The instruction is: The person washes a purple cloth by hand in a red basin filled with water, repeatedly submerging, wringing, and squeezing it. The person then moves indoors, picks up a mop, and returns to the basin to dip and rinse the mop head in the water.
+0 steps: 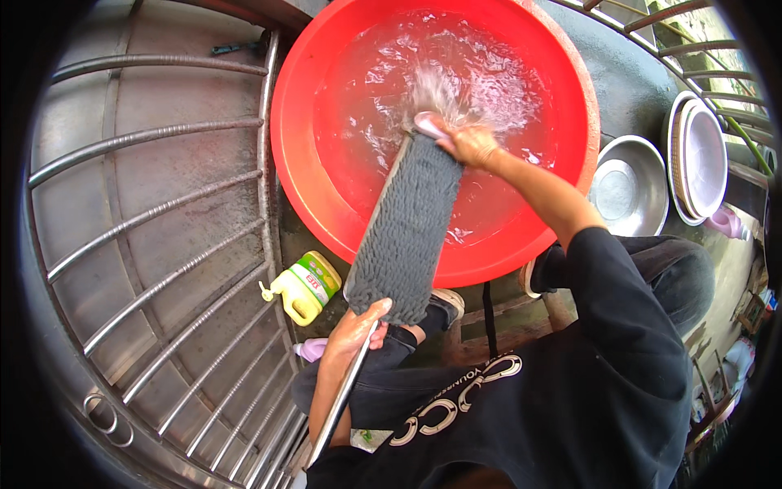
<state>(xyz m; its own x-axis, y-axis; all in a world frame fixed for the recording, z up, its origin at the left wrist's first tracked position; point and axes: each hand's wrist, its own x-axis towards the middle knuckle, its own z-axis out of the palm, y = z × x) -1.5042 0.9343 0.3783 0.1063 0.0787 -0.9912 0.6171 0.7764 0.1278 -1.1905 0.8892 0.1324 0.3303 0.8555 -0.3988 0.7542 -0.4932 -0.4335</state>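
A flat mop with a grey chenille pad (406, 226) slants across the near rim of a large red plastic tub (305, 195). My left hand (360, 330) grips the pad's near end, beside the metal mop handle (345, 388), which runs back along my forearm. At the far end, my right hand (470, 143) holds a pale pink scrubbing brush (431, 125) against the pad; its underside is hidden. Cloudy water (379, 91) fills the tub's lower part and splashes up just beyond the brush.
A yellow detergent jug (305, 288) and a pink bottle (311, 349) are left of my legs. Metal bars (146, 134) line the left side. At right are a steel basin (629, 186), stacked basins (702, 159) and another pink bottle (727, 222).
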